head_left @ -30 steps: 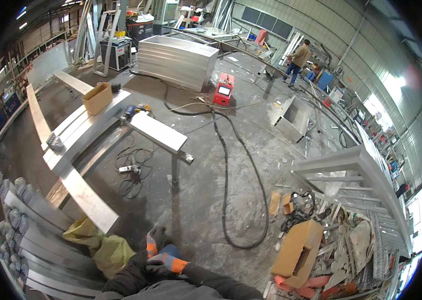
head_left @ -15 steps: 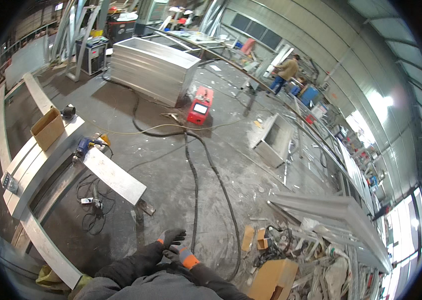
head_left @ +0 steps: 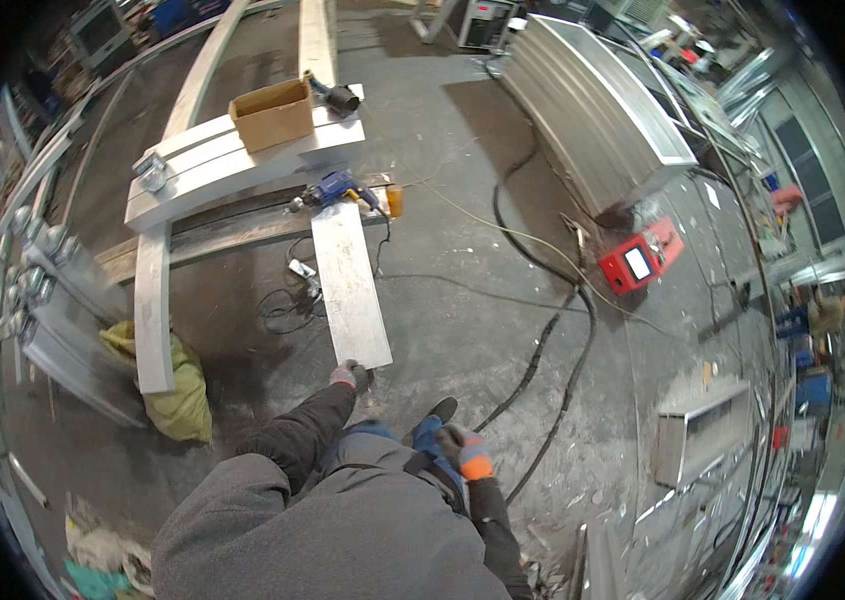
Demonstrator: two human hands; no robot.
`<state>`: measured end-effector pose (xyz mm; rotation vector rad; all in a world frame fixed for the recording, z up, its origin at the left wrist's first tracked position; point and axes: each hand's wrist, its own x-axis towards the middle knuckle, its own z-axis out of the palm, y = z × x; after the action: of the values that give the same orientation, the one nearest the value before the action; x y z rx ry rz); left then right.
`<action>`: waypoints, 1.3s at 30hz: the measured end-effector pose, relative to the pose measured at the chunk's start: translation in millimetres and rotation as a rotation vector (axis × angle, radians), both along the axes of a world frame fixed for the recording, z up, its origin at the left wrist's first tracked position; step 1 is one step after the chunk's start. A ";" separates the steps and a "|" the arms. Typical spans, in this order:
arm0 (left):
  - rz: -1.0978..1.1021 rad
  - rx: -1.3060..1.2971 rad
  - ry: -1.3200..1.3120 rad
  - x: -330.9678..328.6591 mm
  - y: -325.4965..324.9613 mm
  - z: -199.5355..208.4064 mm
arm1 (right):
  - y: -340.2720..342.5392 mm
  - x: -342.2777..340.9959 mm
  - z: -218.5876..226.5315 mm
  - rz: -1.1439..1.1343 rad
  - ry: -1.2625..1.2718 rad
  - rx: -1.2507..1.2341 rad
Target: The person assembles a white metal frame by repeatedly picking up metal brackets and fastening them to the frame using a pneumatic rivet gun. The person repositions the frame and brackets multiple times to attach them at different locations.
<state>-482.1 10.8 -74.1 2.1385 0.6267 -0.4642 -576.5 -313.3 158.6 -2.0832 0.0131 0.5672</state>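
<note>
My left hand [head_left: 350, 376], in a grey glove with an orange cuff, is at the near end of a long pale rectangular beam [head_left: 353, 285]. Its fingers are bent by the beam's edge, and a firm grip cannot be made out. Beside my right thigh hangs my right hand [head_left: 466, 452], in a matching glove, fingers loosely apart with nothing in them. A blue power drill [head_left: 338, 190] lies at the beam's far end, with a yellow-orange object [head_left: 395, 201] close by.
Pale beams [head_left: 243, 165] carry an open cardboard box [head_left: 273, 115] and a dark power tool [head_left: 341, 98]. A red machine [head_left: 633, 262] stands on the floor at right, near black cables [head_left: 571, 345]. A large metal frame [head_left: 593, 110] is behind it. A yellow-green sack [head_left: 183, 400] lies at left.
My view has swung left toward the beams. My hands, close together before, are now apart: the left is at the beam's end, the right beside my thigh.
</note>
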 end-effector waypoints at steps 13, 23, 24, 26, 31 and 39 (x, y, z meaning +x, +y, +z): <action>0.545 0.148 0.206 -10.9 -82.2 20.3 | -102.2 263.9 -64.5 0.164 0.208 0.092; 0.925 0.033 0.620 71.5 -94.3 57.9 | -7.7 480.1 -42.7 0.276 0.142 0.175; 0.959 0.021 0.652 78.5 -92.2 62.3 | 4.1 501.6 -46.2 0.288 0.119 0.155; 1.012 -0.068 0.732 94.8 -87.4 65.5 | 27.8 548.7 -50.4 0.365 -0.005 0.178; 1.230 0.341 0.587 88.1 -100.5 53.4 | 124.6 678.1 -43.1 0.531 -0.119 0.167; 1.530 0.284 0.242 141.8 -73.9 33.1 | 410.5 890.0 37.8 0.545 0.123 0.308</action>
<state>-340.3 -63.2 -41.0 1.2373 2.2248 0.2597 313.4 97.1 196.3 -1.7395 -0.5505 0.9581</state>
